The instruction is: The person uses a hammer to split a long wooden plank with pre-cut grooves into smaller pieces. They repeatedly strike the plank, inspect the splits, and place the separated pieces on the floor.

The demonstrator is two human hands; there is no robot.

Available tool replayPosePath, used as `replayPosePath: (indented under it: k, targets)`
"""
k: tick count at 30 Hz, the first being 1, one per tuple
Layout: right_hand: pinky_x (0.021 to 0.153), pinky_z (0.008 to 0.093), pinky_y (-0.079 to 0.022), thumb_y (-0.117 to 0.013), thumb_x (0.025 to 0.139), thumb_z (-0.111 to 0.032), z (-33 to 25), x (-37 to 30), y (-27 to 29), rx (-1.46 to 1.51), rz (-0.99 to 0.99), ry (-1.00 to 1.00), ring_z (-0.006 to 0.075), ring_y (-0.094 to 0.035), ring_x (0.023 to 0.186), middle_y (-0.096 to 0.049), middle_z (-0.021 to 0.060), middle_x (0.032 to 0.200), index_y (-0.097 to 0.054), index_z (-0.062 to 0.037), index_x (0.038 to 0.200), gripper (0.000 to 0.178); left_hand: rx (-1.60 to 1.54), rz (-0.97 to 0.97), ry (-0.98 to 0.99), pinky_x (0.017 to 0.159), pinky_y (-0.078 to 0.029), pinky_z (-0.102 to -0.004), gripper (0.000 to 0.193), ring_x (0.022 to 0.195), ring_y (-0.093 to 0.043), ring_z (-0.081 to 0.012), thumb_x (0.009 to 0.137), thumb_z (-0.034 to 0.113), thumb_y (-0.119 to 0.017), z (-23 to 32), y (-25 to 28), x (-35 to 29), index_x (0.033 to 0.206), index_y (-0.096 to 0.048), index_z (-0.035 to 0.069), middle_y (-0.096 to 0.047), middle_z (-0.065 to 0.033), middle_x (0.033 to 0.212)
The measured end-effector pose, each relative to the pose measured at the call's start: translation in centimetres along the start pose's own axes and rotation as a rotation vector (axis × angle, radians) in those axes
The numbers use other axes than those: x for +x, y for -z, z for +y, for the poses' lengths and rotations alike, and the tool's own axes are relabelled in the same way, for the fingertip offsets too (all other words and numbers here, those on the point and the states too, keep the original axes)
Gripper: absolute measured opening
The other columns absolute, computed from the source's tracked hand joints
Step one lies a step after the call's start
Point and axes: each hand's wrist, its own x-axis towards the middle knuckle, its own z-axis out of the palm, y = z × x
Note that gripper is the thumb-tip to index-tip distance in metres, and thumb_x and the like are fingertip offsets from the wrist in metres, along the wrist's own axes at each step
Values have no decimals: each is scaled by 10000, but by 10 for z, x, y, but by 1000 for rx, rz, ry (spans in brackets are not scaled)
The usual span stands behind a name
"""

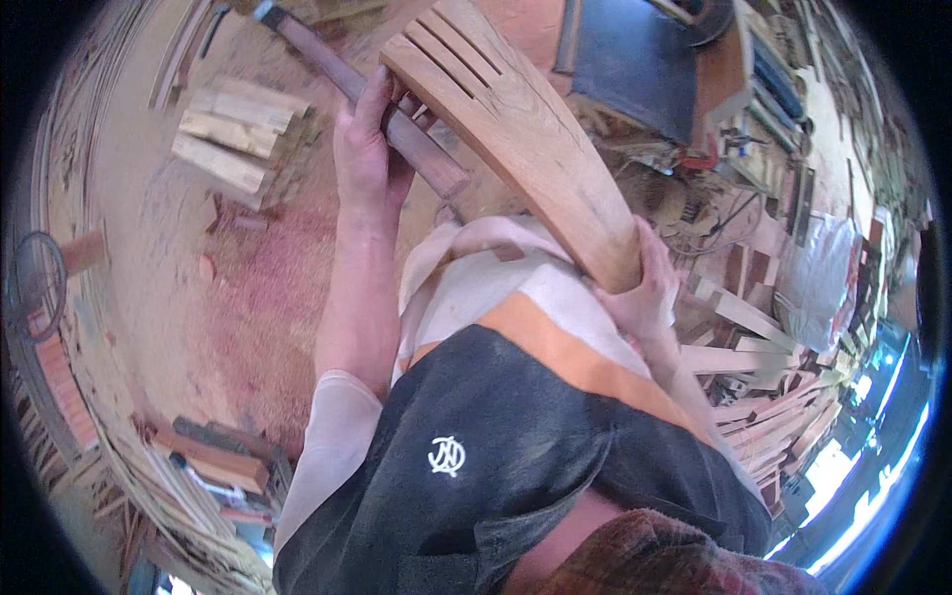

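Observation:
A thick, gently curved piece of light brown wood [540, 149] slants across in front of my body, with three narrow parallel slots near its far end. My right hand [653, 283] is closed around its near, rounded end. Beside the slotted end, my left hand [367, 139] is closed on a long dark wooden bar [426, 154]. The thumb lies over the bar and its tip is close to the slotted piece's edge. Behind the thumb and the wood, most of the left fingers are hidden. Between bar and curved piece I cannot tell whether they touch.
Pale boards [233, 134] lie on the sawdust-strewn floor [263, 327] to the left. At the far right stands a dark flat panel [630, 64]. Wood offcuts [778, 416] pile up at right, near a clear plastic bag [823, 283]. More timber [213, 461] lies lower left.

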Motion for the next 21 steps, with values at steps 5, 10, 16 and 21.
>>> replayPosePath:
  k: [5,10,16,21]
  targets:
    - [910,417,-586,-1007,591,-330,-8,-30,23,-50,194,-159,343,-721,1080,-692,168,1276,-518,-38,1489,1063,127,-138,-13,833,-618,-392,393,989,-719,-209,1029,262,-700,-9,-76,37,1287,-531,18,-696,-99,1154]
    - [898,408,-592,-1012,586,-365,-6,-58,38,-101,350,-304,338,-723,1081,-696,168,1268,-528,-32,1485,1074,143,-287,133,803,-632,-393,371,983,-727,-217,1025,262,-698,-44,-133,60,1255,-552,11,-710,-114,1119]
    - [908,423,-593,-988,616,-418,-6,-86,47,-97,361,-530,337,-725,1096,-698,165,1281,-537,-40,1481,1046,154,-398,299,836,-629,-413,371,1028,-725,-233,1043,290,-665,-91,-171,63,1276,-571,16,-710,-112,1129]
    - [905,442,-587,-974,626,-390,5,-95,47,-105,375,-585,340,-720,1094,-695,158,1280,-539,-49,1481,1018,151,-428,427,870,-620,-412,346,1046,-721,-223,1053,291,-652,-121,-185,60,1264,-613,20,-712,-90,1132]
